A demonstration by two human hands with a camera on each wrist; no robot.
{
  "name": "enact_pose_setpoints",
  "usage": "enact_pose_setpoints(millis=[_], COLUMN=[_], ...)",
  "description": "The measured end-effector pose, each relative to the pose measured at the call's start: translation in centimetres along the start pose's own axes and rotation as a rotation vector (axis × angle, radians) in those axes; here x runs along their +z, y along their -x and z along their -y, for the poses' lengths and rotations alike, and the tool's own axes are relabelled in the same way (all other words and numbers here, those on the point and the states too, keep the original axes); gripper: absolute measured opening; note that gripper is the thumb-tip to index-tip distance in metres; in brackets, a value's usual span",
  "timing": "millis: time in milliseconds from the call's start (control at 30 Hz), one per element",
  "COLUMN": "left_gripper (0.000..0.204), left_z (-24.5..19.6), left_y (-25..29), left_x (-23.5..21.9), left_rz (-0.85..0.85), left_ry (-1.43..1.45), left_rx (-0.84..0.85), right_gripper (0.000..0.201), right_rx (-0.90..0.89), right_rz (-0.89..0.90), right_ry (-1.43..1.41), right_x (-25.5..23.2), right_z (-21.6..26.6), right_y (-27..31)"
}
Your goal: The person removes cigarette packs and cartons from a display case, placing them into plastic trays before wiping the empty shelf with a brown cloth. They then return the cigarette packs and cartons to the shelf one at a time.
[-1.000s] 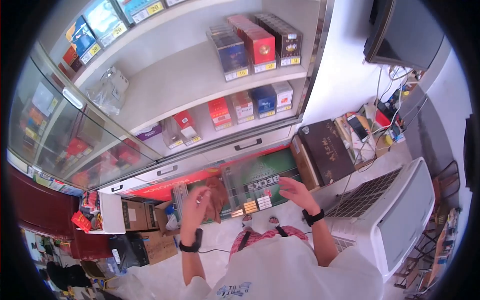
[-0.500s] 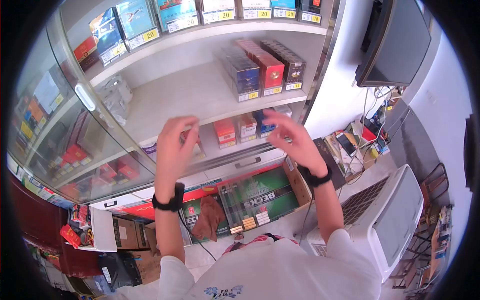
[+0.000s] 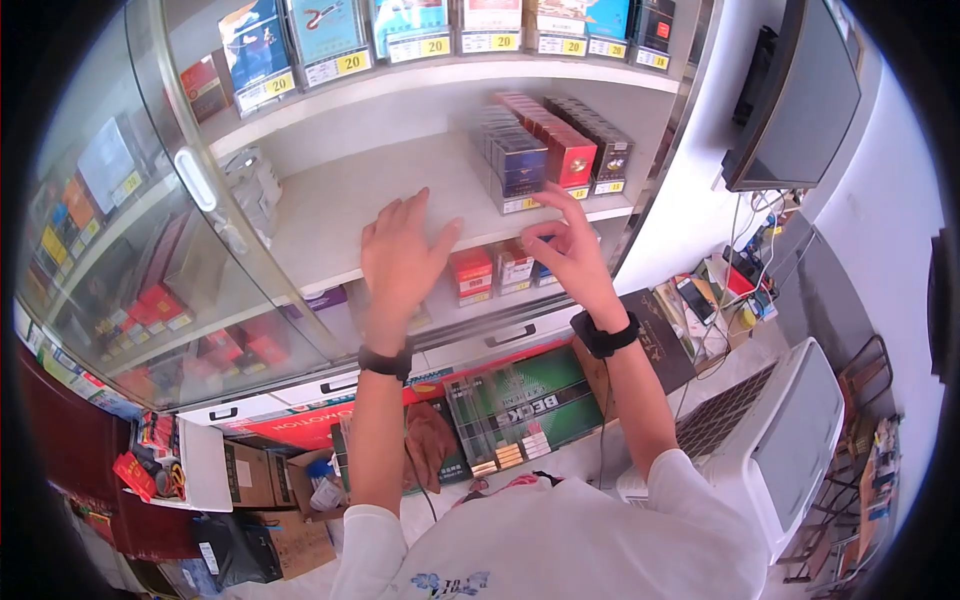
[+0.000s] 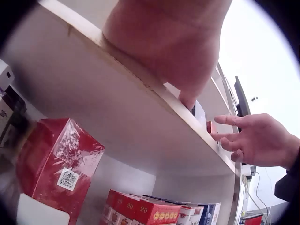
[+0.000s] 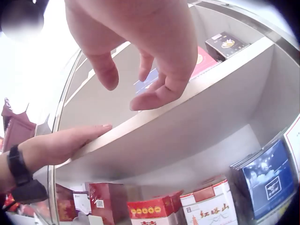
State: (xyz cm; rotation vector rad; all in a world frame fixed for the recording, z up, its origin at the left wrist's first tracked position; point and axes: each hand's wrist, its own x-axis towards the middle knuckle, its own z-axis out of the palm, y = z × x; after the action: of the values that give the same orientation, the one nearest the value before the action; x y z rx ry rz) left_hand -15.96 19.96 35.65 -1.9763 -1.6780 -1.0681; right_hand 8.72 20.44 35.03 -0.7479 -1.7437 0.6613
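My left hand [image 3: 403, 262] lies over the front edge of the middle shelf [image 3: 340, 200], fingers extended and thumb apart; the left wrist view shows its palm [image 4: 173, 42] at the shelf edge. My right hand [image 3: 572, 250] is at the front of the blue pack row [image 3: 522, 165], its fingers bent loosely with a gap to the thumb. In the right wrist view, that hand [image 5: 140, 51] holds nothing and hangs before the blue, red and dark packs. Whether a fingertip touches the blue row cannot be told.
Red packs [image 3: 472, 275] and white-and-red packs [image 3: 515, 265] stand on the shelf below. Priced packs [image 3: 410, 20] line the shelf above. A glass door [image 3: 200, 215] is at the left, a monitor [image 3: 800, 100] at the right. A brown cloth [image 3: 430, 440] lies below on green cartons.
Both hands have risen from above the green cartons to the middle shelf. Over the last half second the left moved right onto its edge, and the right came to the blue row.
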Motion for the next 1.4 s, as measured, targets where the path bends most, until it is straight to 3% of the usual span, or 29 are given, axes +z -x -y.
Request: enact_pose_setpoints(millis=[200, 400, 567, 667, 800, 1000, 1100, 1300, 1400], left_gripper=[0.077, 0.082, 0.075, 0.069, 0.058, 0.054, 0.063, 0.098, 0.116], left_z=[0.3, 0.6, 1.1, 1.6, 1.7, 1.8, 1.9, 1.4, 1.6], left_y=[0.0, -0.1, 0.0, 0.0, 0.6, 3.2, 2.9, -0.2, -1.5], left_x=[-0.5, -0.4, -0.4, -0.6, -3.0, -2.7, -2.9, -3.7, -2.8], left_rz=[0.089, 0.104, 0.082, 0.075, 0.204, 0.041, -0.039, 0.219, 0.309], left_ry=[0.017, 0.077, 0.11, 0.206, 0.358, 0.361, 0.344, 0.478, 0.503], left_rx=[0.019, 0.008, 0.093, 0.106, 0.03, 0.141, 0.209, 0.064, 0.084], right_gripper=[0.065, 0.078, 0.077, 0.074, 0.07, 0.068, 0.076, 0.102, 0.115], right_rx=[0.174, 0.169, 0.331, 0.173, 0.259, 0.225, 0.277, 0.143, 0.25], right_rz=[0.106, 0.057, 0.125, 0.025, 0.036, 0.05, 0.106, 0.142, 0.387], right_ry=[-0.287, -0.128, 0.092, 0.064, -0.008, -0.095, -0.042, 0.068, 0.155], right_x=[1.3, 3.6, 4.6, 6.2, 5.8, 5.3, 4.8, 4.5, 2.8], right_z=[1.1, 1.4, 2.8, 2.0, 4.0, 4.3, 6.0, 5.4, 5.7], right_y=[0.0, -1.4, -1.9, -1.3, -0.4, 0.3, -0.2, -2.1, -3.4])
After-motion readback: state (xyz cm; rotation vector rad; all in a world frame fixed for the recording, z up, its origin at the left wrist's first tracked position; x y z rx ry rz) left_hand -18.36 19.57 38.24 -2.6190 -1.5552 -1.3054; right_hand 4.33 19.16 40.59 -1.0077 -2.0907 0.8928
